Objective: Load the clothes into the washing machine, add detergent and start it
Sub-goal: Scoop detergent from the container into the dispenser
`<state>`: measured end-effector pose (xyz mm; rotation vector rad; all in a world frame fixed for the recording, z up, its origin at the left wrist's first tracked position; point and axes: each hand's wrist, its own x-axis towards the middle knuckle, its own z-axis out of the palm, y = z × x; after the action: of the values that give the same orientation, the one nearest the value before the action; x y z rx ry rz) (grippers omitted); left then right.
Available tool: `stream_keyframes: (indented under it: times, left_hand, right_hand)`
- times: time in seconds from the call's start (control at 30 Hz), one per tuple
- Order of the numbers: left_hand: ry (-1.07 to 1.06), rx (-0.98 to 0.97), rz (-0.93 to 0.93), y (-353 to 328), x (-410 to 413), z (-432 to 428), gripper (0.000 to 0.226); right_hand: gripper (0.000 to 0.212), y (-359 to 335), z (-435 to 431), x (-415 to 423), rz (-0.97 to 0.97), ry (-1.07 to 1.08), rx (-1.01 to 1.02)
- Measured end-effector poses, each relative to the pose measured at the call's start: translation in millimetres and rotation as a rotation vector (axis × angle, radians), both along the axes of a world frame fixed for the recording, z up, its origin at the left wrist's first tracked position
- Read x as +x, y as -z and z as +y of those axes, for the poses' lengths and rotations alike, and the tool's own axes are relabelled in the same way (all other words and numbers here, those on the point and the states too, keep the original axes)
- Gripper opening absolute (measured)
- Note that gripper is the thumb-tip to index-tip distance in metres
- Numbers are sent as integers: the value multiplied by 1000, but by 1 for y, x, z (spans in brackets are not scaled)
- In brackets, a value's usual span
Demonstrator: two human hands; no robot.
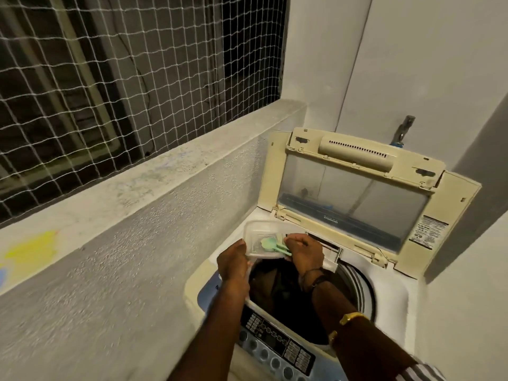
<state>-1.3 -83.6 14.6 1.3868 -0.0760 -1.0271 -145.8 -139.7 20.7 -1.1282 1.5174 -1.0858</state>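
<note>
1. Your left hand [232, 261] grips the near left corner of the clear, shallow rectangular plastic container [257, 232], with the thumb against its side wall. The container is held above the back left rim of the tub.
2. Your right hand [306, 250] has its fingers curled down and pinches the handle of the pale green plastic scoop [270, 244]. The scoop's bowl lies inside the container. You cannot tell whether the scoop holds any powder.
3. The cream and white top-loading washing machine [393, 292] stands in the corner, and its hinged lid with a clear window [354, 193] is raised upright against the wall.
4. The dark clothes [277, 290] lie inside the round drum, below both wrists.
5. The blue and black control panel with buttons [277, 342] runs along the near edge, between your forearms.
6. A metal tap [404, 130] projects from the wall behind the lid.
7. A grey concrete ledge [137, 182] topped by white rope netting [110, 78] runs along the left.
</note>
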Motion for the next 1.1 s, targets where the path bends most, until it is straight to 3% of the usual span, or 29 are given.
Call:
stream_keyframes:
  times: [0.43, 0.77, 1.1]
  left_hand:
    - [-136, -130, -60, -59, 49, 31, 17]
    - [-260, -280, -193, -122, 90, 45, 7]
    - [-383, -350, -313, -156, 143, 58, 20]
  right_hand:
    - [9, -51, -4, 71, -105, -94, -85]
    - [6, -117, -13, 134, -360, -161, -119]
    - [15, -152, -12, 204, -504, -248, -120]
